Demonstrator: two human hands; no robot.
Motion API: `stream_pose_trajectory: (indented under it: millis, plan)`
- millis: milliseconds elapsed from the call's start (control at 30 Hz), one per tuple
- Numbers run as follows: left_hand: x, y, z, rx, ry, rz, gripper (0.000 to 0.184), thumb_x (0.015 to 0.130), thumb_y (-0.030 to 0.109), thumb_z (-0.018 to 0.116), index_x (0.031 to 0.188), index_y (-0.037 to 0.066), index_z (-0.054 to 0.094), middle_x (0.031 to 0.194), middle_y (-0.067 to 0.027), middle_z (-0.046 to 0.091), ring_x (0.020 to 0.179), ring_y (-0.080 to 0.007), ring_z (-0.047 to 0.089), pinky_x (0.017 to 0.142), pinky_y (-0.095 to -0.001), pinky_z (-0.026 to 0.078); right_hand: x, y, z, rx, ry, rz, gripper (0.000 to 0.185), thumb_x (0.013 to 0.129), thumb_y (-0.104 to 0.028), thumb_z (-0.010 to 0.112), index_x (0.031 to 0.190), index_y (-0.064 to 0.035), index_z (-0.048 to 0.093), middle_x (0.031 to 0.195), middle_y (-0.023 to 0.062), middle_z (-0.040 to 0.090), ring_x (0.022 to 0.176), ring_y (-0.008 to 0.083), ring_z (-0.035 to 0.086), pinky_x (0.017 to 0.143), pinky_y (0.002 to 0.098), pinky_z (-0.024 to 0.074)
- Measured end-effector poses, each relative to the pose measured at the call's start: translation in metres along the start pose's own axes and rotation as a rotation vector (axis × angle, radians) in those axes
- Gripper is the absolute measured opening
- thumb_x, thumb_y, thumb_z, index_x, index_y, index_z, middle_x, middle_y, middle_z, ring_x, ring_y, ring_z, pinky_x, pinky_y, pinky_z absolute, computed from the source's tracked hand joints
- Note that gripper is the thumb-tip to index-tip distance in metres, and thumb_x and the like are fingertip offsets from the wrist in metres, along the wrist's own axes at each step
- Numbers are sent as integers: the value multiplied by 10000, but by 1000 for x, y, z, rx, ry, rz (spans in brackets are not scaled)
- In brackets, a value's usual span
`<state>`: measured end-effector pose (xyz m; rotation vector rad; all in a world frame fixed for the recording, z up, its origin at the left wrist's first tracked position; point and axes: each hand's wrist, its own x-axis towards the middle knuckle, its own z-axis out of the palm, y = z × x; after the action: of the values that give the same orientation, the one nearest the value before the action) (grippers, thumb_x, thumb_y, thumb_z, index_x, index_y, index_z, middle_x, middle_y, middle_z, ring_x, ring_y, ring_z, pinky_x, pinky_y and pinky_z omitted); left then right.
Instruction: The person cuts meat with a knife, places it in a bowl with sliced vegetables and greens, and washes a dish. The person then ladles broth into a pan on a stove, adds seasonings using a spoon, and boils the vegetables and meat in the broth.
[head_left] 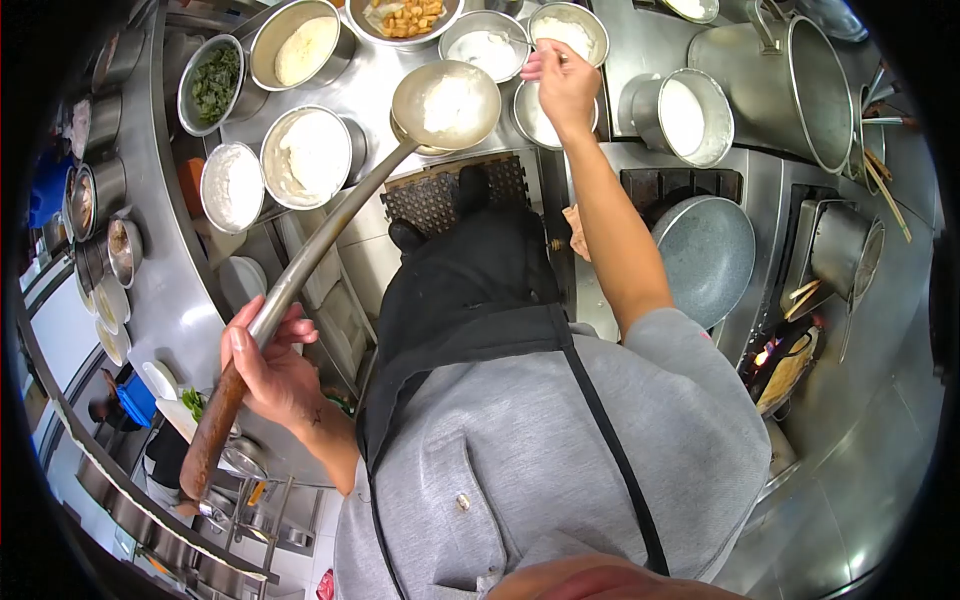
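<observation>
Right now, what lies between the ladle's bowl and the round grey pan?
In the head view, the right forearm crosses between the ladle's bowl and the grey pan, so the stretch is not bare.

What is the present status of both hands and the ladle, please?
Left hand gripping ladle. Right hand at metal bowls, grip unclear. Ladle holding some white stuff. Bowls crowding close around it.

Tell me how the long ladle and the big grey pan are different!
The ladle is held in the left hand; the pan sits on the stove with no hand on it. The ladle has something white inside; the pan shows bare grey. The ladle's bowl looks smaller than the pan. Both look round.
</observation>
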<state>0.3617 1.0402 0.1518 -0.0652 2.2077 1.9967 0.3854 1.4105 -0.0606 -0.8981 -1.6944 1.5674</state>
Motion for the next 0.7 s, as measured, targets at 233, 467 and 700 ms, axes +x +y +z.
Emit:
stream_pose_trajectory:
  millis: [233, 467, 700]
  plan:
    - [-6, 5, -16, -35, 55, 6, 469, 970, 343, 473, 1086, -100, 573, 811, -287, 660, 563, -254, 644, 492, -319, 526, -5, 20, 21, 117, -54, 207, 217, 956, -102, 538, 956, 88, 644, 731, 121, 649, 593, 174, 659, 531, 284, 556]
    - [-5, 4, -23, 12, 73, 15, 478, 977, 346, 467, 1087, -107, 575, 812, -280, 662, 569, -254, 649, 497, -305, 531, -24, 12, 2, 266, -48, 337, 210, 955, -75, 504, 962, 115, 594, 747, 157, 635, 594, 210, 656, 538, 306, 578]
    - [3, 5, -20, -18, 41, 15, 452, 993, 332, 444, 1089, -84, 593, 817, -250, 669, 591, -223, 648, 519, -282, 513, -27, -33, -30, 484, 60, 401, 196, 937, -89, 560, 951, 101, 606, 755, 160, 646, 571, 199, 631, 530, 289, 560]
